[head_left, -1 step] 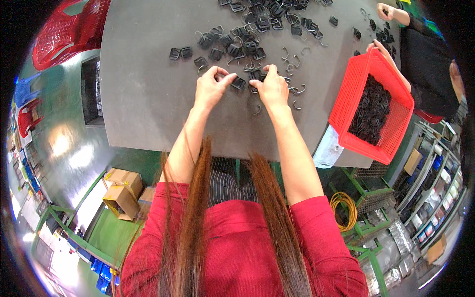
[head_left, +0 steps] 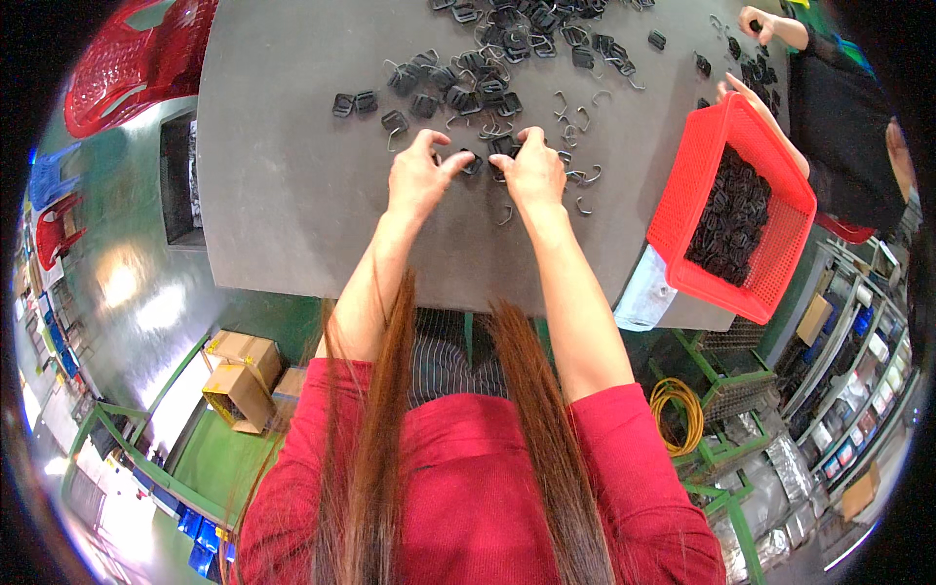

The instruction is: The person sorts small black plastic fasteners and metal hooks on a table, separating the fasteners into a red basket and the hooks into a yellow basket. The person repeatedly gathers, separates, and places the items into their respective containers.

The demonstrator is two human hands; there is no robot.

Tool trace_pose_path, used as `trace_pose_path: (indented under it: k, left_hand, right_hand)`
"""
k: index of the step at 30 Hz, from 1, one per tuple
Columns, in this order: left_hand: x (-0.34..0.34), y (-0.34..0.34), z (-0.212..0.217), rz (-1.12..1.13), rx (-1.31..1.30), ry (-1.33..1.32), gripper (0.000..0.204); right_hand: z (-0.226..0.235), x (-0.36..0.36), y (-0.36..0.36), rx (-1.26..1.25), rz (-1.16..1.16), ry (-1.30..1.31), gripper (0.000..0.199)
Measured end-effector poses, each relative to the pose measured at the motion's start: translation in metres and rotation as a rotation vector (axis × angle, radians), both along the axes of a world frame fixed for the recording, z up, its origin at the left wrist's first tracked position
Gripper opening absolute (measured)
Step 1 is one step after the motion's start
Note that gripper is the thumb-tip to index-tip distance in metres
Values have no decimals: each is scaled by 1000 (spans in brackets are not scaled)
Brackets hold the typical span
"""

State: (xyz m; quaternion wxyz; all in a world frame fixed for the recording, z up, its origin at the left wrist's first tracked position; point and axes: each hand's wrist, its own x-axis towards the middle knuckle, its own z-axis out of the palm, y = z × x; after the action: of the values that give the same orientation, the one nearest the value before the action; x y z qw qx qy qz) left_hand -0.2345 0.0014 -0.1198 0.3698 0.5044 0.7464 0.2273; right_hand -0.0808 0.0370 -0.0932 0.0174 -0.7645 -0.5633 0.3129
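Note:
Both my hands are over the grey table, in front of a scatter of black plastic buckles. My left hand (head_left: 419,175) has its thumb and forefinger apart, with the thumb tip at a small black buckle (head_left: 472,164) lying on the table. My right hand (head_left: 533,171) has its thumb and fingers round another black buckle (head_left: 501,146), partly hidden by them. Bent metal wire hooks (head_left: 583,120) lie just right of that hand. A loose heap of buckles (head_left: 468,93) lies beyond my hands, some with wire hooks on them.
A red plastic basket (head_left: 673,210) filled with black buckles stands tilted at the table's right edge, on a pale blue sheet (head_left: 643,292). A co-worker's hand (head_left: 759,24) handles pieces at the far right. A red chair (head_left: 136,73) stands left of the grey table (head_left: 292,195).
My left hand has shifted slightly right, and its thumb now covers part of the buckle beside it. The co-worker's nearer hand has moved slightly.

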Motion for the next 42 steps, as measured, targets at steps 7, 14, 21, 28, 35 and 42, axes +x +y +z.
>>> trace_pose_path:
  k: [7,14,21,28,35,42]
  left_hand:
    - [48,-3,9,-41,-22,-98,31]
    - [222,22,101,-338,159,-456,30]
    - [243,33,111,-283,481,-264,40]
    - [87,-16,-3,56,169,368,40]
    - [52,-27,-6,168,25,-487,14]
    - [-58,20,8,431,66,-371,28]
  right_hand:
    - [8,43,-7,-45,-102,252,22]
    - [101,234,-38,494,-280,167,26]
    - [116,306,-18,783,-106,-389,33]
    - [31,84,-7,557,378,164,18]
    - [-28,47,3,211,504,33,26]
    - [-22,45,-4,269,419,-22,38]
